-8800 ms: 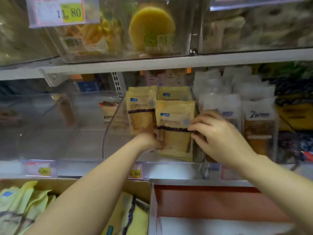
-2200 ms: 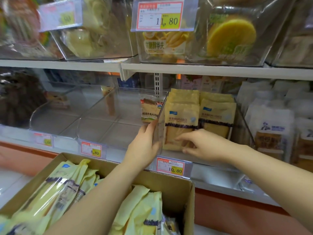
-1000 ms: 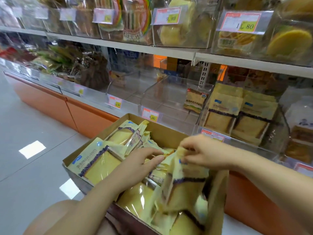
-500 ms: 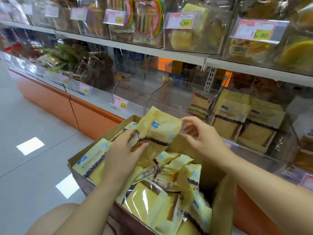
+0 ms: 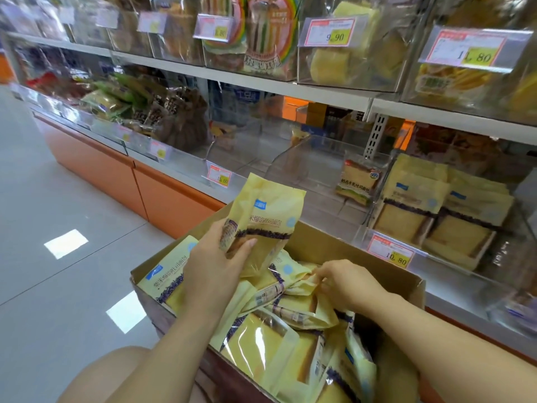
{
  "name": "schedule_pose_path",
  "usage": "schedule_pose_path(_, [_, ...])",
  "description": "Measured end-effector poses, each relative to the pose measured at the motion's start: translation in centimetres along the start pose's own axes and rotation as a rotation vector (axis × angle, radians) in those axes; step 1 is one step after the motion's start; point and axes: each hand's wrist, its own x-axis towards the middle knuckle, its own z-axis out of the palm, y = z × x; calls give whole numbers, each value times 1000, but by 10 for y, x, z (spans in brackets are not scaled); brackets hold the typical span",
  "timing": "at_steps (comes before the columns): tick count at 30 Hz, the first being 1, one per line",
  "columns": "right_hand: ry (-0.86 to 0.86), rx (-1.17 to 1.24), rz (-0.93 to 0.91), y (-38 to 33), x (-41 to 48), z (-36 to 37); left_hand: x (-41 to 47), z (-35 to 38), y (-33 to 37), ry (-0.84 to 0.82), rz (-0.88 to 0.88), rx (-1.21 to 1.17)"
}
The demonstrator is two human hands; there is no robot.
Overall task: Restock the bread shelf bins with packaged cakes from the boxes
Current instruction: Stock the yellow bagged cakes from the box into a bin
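Over the box (image 5: 377,257) at six o'clock, picking: cake pack (image 5: 270,210) gripped by left hand (image 5: 215,266), second pack (image 5: 302,286) pinched in right hand (image 5: 351,286) fingers (image 5: 323,272); next, likely both up to three-o'clock bin (image 5: 453,271).

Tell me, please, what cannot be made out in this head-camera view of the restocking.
Head view: whether the right hand grips a pack; its fingertips sit among the piled packs.
Head view: the cardboard box floor, under those packs.
Head view: far-left price tags, blurred.
Head view: the box's near corner, cut off by the bottom edge.
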Motion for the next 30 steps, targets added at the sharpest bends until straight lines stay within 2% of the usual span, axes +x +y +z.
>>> schedule_pose_path(6, [265,-39,-162,7,-15,-38,-5,3,11,60,-96,-71])
schedule_pose_path(10, [433,-3,-169,22,-43,-66,-3,6,19,48,-134,-79])
schedule_pose_path(12, [551,101,-135,30,-55,-81,-2,10,26,32,-137,-83])
schedule_pose_path(15, [691,315,-35,39,-67,-103,-1,19,38,-60,-157,-96])
schedule_pose_path(18, [775,396,2,43,-79,-116,-4,30,53,-197,-198,-105])
schedule_pose_path(23, [1033,432,-199,35,-106,-114,-9,49,78,-378,-335,-168])
schedule_pose_path(28, [1093,483,-385,27,-122,-107,-19,60,94,-492,-378,-266])
schedule_pose_path(30, [1066,472,-464,28,-126,-108,-22,62,101,-492,-478,-423])
